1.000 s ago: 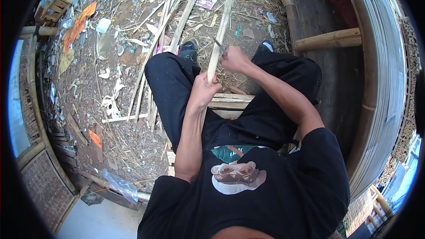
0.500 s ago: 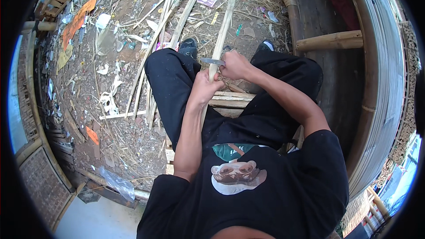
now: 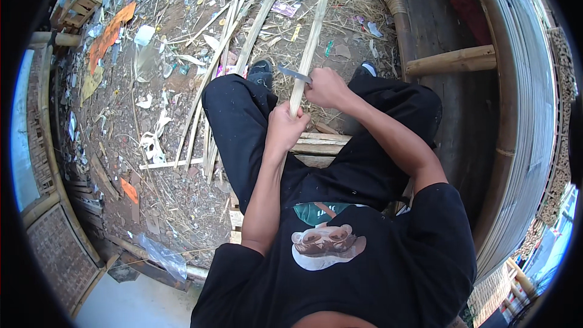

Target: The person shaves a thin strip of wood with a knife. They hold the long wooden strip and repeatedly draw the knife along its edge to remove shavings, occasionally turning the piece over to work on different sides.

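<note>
A long pale bamboo strip [image 3: 313, 36] runs away from my lap, between my knees and out over the ground. My left hand [image 3: 285, 126] is wrapped round its near part, with the thumb along the side. Just beyond that grip, a knife [image 3: 293, 73] with a grey blade lies across the strip, its tip pointing left. My right hand [image 3: 328, 88] is closed round the knife's handle, which is mostly hidden by the fingers. Both hands are between my knees, close together but apart.
Several more bamboo strips [image 3: 255, 30] lie on the littered earth left of my legs. A wooden slatted seat [image 3: 320, 143] shows between my thighs. To the right stands a raised bamboo frame [image 3: 452, 61]. A wooden crate [image 3: 82, 1] sits at the far left.
My right hand and the knife have moved slightly away along the strip, and the blade now slants more. My left hand still grips the strip, a little nearer to me.
</note>
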Action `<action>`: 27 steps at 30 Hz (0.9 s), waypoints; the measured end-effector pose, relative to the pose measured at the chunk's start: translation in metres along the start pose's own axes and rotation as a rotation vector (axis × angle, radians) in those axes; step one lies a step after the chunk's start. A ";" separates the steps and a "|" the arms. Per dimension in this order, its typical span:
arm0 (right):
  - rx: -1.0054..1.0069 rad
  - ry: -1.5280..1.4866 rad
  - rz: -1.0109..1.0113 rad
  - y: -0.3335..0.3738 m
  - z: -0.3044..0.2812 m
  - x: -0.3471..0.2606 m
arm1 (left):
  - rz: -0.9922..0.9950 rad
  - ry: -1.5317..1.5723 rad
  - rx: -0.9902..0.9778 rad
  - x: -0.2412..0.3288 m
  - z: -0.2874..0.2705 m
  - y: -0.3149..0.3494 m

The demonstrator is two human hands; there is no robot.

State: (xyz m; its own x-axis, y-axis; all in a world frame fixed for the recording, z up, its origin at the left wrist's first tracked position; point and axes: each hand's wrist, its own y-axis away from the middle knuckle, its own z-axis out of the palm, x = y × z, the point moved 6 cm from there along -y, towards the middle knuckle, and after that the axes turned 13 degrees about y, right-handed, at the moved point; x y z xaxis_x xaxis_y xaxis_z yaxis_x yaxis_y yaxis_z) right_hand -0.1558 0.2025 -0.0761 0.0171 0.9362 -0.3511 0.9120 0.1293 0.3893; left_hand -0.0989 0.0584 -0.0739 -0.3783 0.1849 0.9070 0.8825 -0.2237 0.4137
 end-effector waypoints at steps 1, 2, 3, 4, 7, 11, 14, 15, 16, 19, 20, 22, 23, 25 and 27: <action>-0.009 -0.002 0.003 0.004 -0.005 -0.004 | -0.010 0.001 -0.001 0.006 0.003 0.004; -0.018 0.037 0.023 0.007 -0.010 -0.007 | 0.065 -0.102 0.045 0.016 0.005 0.006; -0.024 0.079 0.041 0.008 -0.012 -0.007 | 0.143 -0.203 0.092 0.024 0.006 0.007; -0.033 0.081 0.039 0.008 -0.009 -0.006 | 0.134 -0.200 0.095 0.021 0.008 0.007; -0.092 0.157 0.058 -0.004 -0.003 0.014 | 0.126 -0.370 0.182 0.017 0.010 0.010; -0.155 0.148 0.059 -0.018 0.003 0.035 | 0.066 -0.427 0.206 0.027 0.012 0.016; -0.231 0.152 0.006 -0.010 0.016 0.023 | 0.017 -0.471 0.216 0.023 0.014 0.015; -0.276 0.159 -0.024 -0.004 0.021 0.019 | 0.018 -0.482 0.209 0.020 0.016 0.015; -0.280 0.157 -0.026 -0.004 0.019 0.019 | 0.019 -0.493 0.201 0.018 0.017 0.015; -0.230 0.202 0.044 -0.016 0.009 0.034 | 0.042 -0.494 0.214 0.019 0.018 0.015; -0.263 0.193 0.062 -0.026 0.005 0.048 | 0.042 -0.497 0.205 0.021 0.019 0.017; -0.195 0.142 0.049 -0.041 0.005 0.056 | 0.003 -0.536 0.221 0.022 0.017 0.016; -0.191 0.138 0.054 -0.036 0.014 0.060 | 0.007 -0.540 0.216 0.022 0.018 0.015; -0.251 0.101 -0.049 -0.011 0.021 0.030 | 0.017 -0.544 0.235 0.018 0.016 0.014; -0.194 0.062 -0.036 -0.018 0.034 0.044 | 0.018 -0.542 0.230 0.018 0.017 0.012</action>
State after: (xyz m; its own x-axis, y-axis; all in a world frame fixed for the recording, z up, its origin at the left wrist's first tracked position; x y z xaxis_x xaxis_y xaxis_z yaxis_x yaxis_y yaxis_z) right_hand -0.1572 0.2303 -0.1272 -0.0443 0.9473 -0.3173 0.8154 0.2178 0.5364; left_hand -0.0903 0.0750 -0.0539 -0.2195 0.6595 0.7189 0.9482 -0.0291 0.3163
